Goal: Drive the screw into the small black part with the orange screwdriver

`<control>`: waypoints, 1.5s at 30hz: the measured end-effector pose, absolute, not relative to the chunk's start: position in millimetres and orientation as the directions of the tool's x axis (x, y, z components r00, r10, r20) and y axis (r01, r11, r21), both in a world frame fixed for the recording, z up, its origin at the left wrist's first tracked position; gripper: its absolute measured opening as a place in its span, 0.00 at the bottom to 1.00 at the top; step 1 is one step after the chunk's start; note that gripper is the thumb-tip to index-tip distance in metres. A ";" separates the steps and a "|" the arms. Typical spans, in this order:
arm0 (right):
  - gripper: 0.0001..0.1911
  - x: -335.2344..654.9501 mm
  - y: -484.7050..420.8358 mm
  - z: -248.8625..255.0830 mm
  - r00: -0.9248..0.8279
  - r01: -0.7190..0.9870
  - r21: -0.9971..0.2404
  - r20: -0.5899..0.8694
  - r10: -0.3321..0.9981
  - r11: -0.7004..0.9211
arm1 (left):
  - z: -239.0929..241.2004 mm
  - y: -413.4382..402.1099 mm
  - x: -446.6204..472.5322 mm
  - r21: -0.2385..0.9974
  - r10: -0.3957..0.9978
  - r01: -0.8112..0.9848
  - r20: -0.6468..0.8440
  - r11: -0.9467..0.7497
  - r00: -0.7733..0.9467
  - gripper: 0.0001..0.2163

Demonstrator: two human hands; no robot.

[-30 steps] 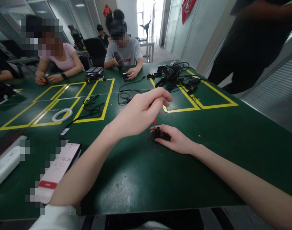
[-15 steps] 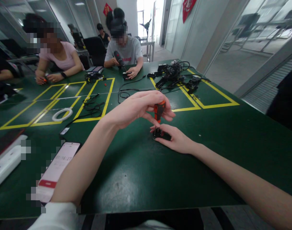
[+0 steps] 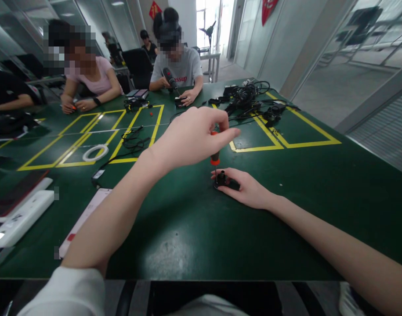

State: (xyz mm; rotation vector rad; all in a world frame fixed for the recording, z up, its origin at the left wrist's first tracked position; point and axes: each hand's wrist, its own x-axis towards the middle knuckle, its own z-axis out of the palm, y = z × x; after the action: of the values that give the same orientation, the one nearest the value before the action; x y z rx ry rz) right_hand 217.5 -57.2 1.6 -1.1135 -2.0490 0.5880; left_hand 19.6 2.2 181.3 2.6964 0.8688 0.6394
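My left hand (image 3: 201, 136) is closed around the top of a screwdriver (image 3: 215, 157) with an orange and dark handle. The screwdriver stands nearly upright, its thin shaft pointing down onto a small black part (image 3: 222, 179) on the green table. A short round post rises from that part, beside the shaft. With thumb and fingers, my right hand (image 3: 250, 188) grips the black part from the right and keeps it against the tabletop. The exact kind of the part cannot be made out, and the tip of the screwdriver is too small to see clearly.
A phone (image 3: 85, 217) lies partly under my left forearm, near a white power strip (image 3: 26, 215). A white ring (image 3: 95, 152) and thin black cables (image 3: 135, 139) lie left; tangled cables (image 3: 245, 96) are heaped far right. Across the table, a co-worker (image 3: 179, 66) holds a power drill (image 3: 170, 79).
My left hand has turned over the screwdriver handle, from spread fingers around it to a grip from above. My right hand stays on the black part. The view has shifted slightly.
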 end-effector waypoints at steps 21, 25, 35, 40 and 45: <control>0.17 217.8 -65.0 7.9 -0.380 0.536 -0.662 0.364 0.850 0.523 | 166.4 24.2 -0.3 0.219 0.177 0.102 0.357 -0.970 0.917 0.17; 0.15 218.4 -65.1 9.7 -0.390 0.546 -0.650 0.361 0.847 0.528 | 166.9 18.3 0.5 0.179 0.140 0.080 0.354 -0.981 0.925 0.18; 0.12 216.9 -62.8 7.3 -0.376 0.560 -0.626 0.391 0.840 0.542 | 180.9 7.7 8.5 0.049 0.106 0.097 0.228 -0.994 0.968 0.18; 0.13 215.9 -61.5 8.3 -0.382 0.561 -0.635 0.370 0.847 0.531 | 180.6 1.1 19.4 -0.069 0.197 0.219 0.238 -0.973 0.951 0.19; 0.10 215.1 -59.1 3.6 -0.366 0.581 -0.611 0.394 0.843 0.537 | 178.7 -2.8 28.9 -0.110 0.238 0.268 0.225 -0.957 0.945 0.14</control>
State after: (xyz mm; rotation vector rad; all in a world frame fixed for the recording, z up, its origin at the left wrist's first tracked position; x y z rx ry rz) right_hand 215.1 -59.1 3.6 -1.1475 -2.0860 0.4878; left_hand 28.9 -2.8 178.7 3.2354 0.4233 0.3461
